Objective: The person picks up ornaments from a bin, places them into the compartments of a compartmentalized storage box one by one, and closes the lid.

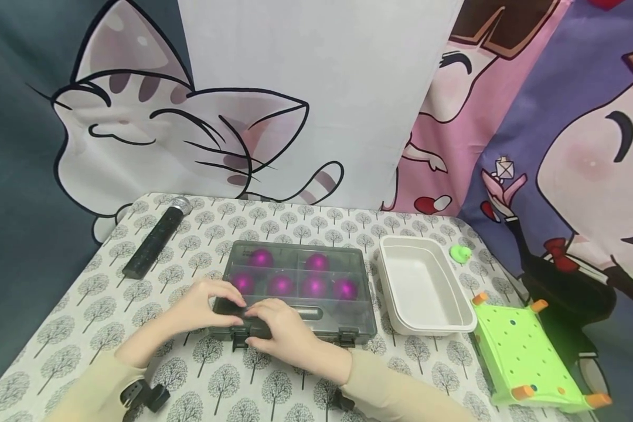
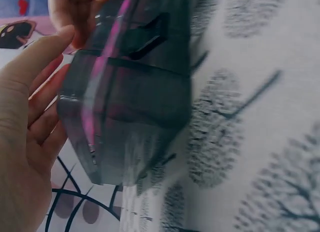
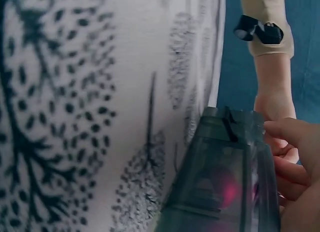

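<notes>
A translucent grey compartment box (image 1: 343,316) lies flat, its lid down, with several glowing pink-purple balls (image 1: 315,286) showing through. My left hand (image 1: 206,302) arches over its front left corner, fingertips on the lid. Beside it, my right hand (image 1: 285,331) holds the front edge by the left latch (image 1: 240,339), fingers on top and thumb lower at the front. In the left wrist view, the left hand (image 2: 30,107) lies along the lid, fingers spread. The right wrist view has the right hand's thumb (image 3: 282,129) at the box edge close to a dark latch.
A white plastic tub (image 1: 427,287) stands right of the box, with a small green duck (image 1: 460,253) behind it. Further right is an upturned green stool-like thing (image 1: 527,351) with orange legs. A black microphone (image 1: 158,237) lies at the left on the tree-patterned cloth (image 1: 274,387).
</notes>
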`<control>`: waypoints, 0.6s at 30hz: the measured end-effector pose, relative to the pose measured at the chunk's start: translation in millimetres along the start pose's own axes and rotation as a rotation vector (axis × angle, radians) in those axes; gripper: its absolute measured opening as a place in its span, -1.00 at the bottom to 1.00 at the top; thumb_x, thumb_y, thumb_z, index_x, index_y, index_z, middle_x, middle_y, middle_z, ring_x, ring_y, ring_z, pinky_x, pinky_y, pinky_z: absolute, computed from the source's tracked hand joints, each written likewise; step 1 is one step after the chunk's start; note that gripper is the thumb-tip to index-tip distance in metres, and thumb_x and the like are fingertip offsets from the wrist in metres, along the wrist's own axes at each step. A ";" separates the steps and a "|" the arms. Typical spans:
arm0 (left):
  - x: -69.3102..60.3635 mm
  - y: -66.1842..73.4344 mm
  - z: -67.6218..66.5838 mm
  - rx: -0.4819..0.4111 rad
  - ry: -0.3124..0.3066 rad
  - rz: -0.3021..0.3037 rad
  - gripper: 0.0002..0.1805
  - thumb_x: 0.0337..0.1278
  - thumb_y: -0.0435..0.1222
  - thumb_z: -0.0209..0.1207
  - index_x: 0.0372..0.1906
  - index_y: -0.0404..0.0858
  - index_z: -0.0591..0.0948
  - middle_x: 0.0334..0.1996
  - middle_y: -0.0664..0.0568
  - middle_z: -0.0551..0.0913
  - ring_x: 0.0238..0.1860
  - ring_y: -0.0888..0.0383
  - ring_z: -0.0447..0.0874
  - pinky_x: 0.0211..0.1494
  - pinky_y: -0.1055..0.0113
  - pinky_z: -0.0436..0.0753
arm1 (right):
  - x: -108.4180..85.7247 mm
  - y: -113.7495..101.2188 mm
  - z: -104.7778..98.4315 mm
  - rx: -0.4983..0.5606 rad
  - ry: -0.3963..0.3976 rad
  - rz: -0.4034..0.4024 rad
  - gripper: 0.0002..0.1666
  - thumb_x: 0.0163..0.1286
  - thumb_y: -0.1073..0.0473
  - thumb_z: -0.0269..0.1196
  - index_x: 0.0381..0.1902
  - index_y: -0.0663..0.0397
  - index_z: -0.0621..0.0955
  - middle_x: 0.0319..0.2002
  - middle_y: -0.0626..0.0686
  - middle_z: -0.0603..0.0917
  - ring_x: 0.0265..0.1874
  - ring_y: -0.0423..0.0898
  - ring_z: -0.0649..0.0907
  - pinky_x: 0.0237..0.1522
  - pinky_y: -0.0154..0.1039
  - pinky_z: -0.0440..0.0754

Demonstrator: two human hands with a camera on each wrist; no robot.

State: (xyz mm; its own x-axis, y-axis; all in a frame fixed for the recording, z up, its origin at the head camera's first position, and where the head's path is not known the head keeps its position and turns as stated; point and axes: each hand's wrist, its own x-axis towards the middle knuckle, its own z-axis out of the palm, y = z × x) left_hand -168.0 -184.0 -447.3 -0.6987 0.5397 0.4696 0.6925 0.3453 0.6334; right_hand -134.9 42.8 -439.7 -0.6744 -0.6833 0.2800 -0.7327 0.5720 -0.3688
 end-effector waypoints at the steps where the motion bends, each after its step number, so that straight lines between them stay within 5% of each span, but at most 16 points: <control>1: -1.9 0.4 0.5 0.011 -0.006 0.000 -0.71 -0.36 -0.30 0.56 -0.35 -0.12 0.76 -0.33 0.09 0.77 -0.24 0.31 0.66 -0.07 0.38 0.65 | 0.0 0.2 1.8 -0.017 0.006 -0.012 -0.46 0.17 0.01 0.44 0.08 0.08 0.61 0.09 0.00 0.67 0.15 -0.11 0.59 0.32 -0.26 0.47; 18: -20.0 0.0 -0.5 0.136 -0.061 0.024 -0.59 -0.53 -0.19 0.59 -0.31 -0.02 0.76 -0.24 0.20 0.75 -0.15 0.26 0.64 -0.01 0.12 0.65 | -0.3 5.0 12.4 -0.126 -0.026 -0.051 -0.27 0.02 -0.01 0.52 0.14 0.08 0.54 0.14 -0.02 0.59 0.18 -0.12 0.53 0.33 -0.26 0.46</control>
State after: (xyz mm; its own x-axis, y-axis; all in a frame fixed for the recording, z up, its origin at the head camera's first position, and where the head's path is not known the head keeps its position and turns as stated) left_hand -154.2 -195.2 -456.4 -0.6721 0.5934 0.4429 0.7300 0.4305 0.5309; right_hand -137.3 40.2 -452.7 -0.6349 -0.7231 0.2721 -0.7725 0.5879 -0.2401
